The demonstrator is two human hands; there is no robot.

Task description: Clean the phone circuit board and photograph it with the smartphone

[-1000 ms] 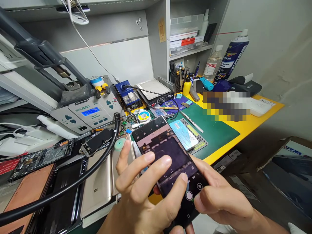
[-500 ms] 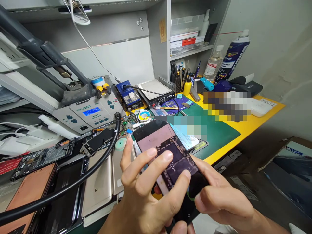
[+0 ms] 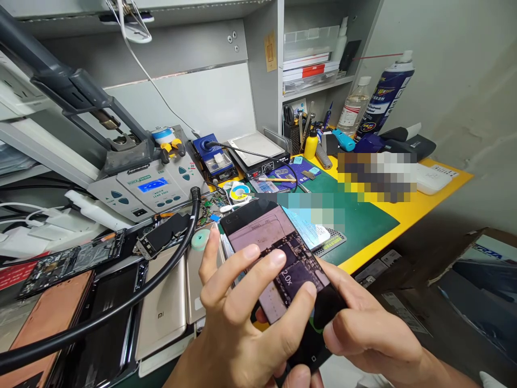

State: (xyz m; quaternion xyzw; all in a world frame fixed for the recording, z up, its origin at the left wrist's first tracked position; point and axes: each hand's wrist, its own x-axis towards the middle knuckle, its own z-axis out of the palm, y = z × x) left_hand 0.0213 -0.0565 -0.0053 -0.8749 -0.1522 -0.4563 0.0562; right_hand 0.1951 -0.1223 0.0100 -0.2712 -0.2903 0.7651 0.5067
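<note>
Black phone [image 3: 331, 299] here: we're clamping its right edge in our right hand [image 3: 371, 334], holding our left hand [image 3: 242, 318] over the screen [image 3: 266, 229], fingers [image 3: 251, 251] apart.

Bare left grip [image 3: 246, 328] and bare right grip [image 3: 374, 337], slender fingers [image 3: 258, 283], rounded fingertips [image 3: 278, 258], creased knuckles [image 3: 235, 311], uncovered forearms [image 3: 442, 369]

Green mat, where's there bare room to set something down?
The mat shows a bare patch between the packet and the yellow tabletop. It's crowded left of the held phone, with gold phones and circuit boards, and at the back around the can and bottle. Blurred areas I can't judge.
</note>
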